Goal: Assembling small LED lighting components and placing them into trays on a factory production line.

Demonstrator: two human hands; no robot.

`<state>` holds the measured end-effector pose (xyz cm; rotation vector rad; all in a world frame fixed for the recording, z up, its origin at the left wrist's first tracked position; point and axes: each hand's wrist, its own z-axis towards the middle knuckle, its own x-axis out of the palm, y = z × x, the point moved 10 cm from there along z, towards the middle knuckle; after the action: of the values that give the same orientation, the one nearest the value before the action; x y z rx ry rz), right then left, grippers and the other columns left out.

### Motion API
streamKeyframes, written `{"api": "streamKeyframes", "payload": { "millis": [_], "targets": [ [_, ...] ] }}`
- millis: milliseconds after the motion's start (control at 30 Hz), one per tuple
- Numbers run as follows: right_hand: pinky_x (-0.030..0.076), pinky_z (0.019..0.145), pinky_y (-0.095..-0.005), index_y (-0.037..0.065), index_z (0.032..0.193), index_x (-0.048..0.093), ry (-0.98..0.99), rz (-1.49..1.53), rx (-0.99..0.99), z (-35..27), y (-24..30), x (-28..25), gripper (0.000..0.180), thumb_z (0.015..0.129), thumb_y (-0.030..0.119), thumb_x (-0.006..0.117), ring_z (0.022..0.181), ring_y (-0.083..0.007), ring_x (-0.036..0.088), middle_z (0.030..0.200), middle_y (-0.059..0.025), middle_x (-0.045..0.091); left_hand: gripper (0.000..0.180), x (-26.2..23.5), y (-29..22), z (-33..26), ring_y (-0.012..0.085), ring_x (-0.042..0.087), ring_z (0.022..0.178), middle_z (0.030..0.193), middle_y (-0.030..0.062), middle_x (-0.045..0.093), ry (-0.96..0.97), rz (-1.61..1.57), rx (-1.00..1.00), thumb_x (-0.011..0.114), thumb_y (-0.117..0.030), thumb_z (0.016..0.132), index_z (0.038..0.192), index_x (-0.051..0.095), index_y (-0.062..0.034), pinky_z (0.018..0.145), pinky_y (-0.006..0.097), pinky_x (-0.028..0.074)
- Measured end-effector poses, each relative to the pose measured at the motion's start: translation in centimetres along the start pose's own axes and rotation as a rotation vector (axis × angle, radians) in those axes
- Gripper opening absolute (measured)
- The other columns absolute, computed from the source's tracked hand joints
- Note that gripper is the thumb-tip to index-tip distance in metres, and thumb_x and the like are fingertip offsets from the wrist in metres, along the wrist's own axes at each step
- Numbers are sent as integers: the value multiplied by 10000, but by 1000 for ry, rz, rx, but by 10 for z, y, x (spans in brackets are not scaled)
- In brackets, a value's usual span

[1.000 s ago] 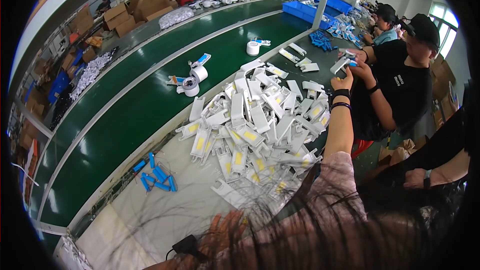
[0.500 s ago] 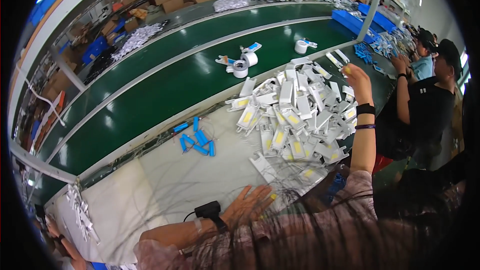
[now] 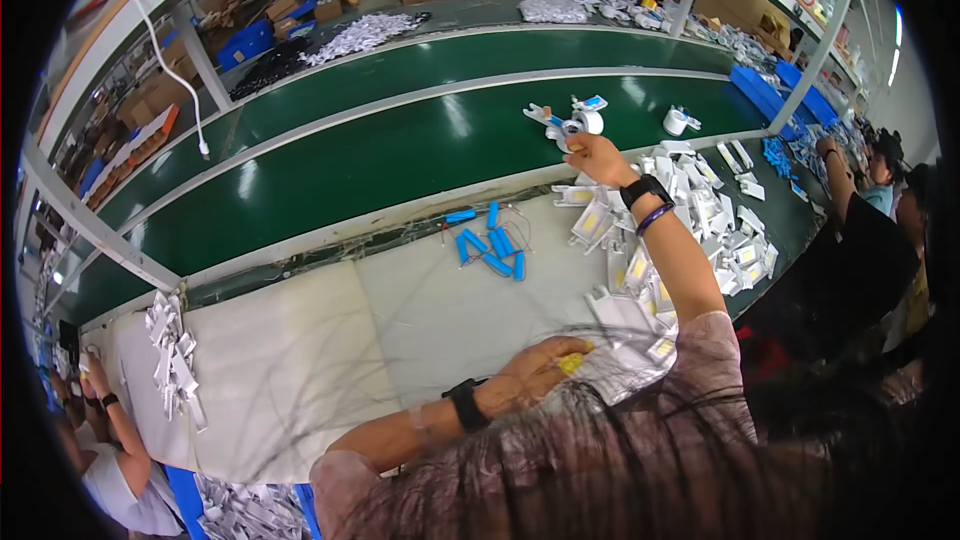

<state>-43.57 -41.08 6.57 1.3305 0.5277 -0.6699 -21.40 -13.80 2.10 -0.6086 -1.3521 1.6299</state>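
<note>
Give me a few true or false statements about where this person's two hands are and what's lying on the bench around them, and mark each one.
1. The right hand reaches out to the tape rolls on the green conveyor belt. True.
2. The left hand is raised above the belt. False: it rests low on the white bench mat, at the near edge of the pile of white packets.
3. Blue cylindrical cells lie on the mat. True.
4. Both wrists are bare. False: each wears a dark band.
5. The white packets are stacked in a box. False: they lie loose in a heap.
</note>
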Motion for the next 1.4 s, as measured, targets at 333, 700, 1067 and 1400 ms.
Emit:
{"api": "streamKeyframes", "payload": {
  "millis": [333,700,1067,1400],
  "targets": [
    [478,856,-476,75,1172,562,-140,-881,276,135,-90,22,437,923,418,455,1017,-351,621,1024,-184,666,328,-172,-61,-152,208,602,1014,1132,117,615,-550,-103,-210,579,-161,921,1208,542,-6,945,357,458],
    [506,616,-320,-25,898,609,-17,474,64,98,57,68,233,887,207,613,628,-187,632,764,-102,670,344,-187,-62,-178,144,558,988,1214,88,532,-607,-69,-290,470,-22,953,1295,429,-15,899,279,445],
    [514,601,-257,36,930,572,689,978,136,-146,252,181,121,925,157,582,587,-138,639,678,-46,628,727,-185,-116,-121,227,519,1157,1277,136,519,-788,803,-61,668,-135,832,1430,268,-31,983,331,405],
    [481,600,-246,24,963,577,863,1152,286,-209,218,197,152,927,171,594,604,-144,608,800,-93,662,475,-139,-87,-127,110,597,797,893,21,569,-511,4,-371,639,-161,876,1297,449,-49,684,252,469]
  ]
}}
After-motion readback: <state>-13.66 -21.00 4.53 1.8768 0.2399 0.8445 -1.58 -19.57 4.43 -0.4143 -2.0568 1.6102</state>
